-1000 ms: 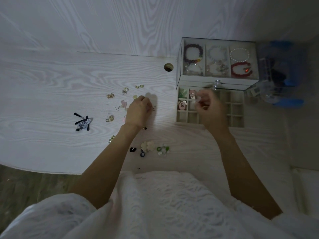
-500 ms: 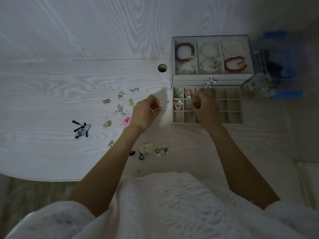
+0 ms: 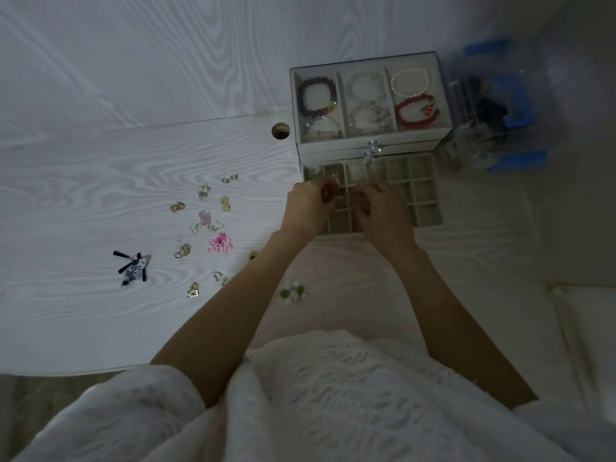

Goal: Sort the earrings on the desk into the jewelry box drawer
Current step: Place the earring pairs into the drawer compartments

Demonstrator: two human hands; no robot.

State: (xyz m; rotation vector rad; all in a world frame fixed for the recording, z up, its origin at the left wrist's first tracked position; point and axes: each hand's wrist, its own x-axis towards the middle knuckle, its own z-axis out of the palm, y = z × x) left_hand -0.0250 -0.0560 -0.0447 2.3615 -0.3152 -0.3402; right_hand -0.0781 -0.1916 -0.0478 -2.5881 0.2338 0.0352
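Earrings (image 3: 204,228) lie scattered on worktop (image 3: 100,181), well left of both hands. Left hand (image 3: 308,208), right hand (image 3: 380,211) over drawer (image 3: 423,195); fingers curled, contents unclear.

There is only one view, from the camera on my head. It looks forward and steeply down on the counter (image 3: 100,181), quite near, with my both arms reaching from the bottom edge to the middle.
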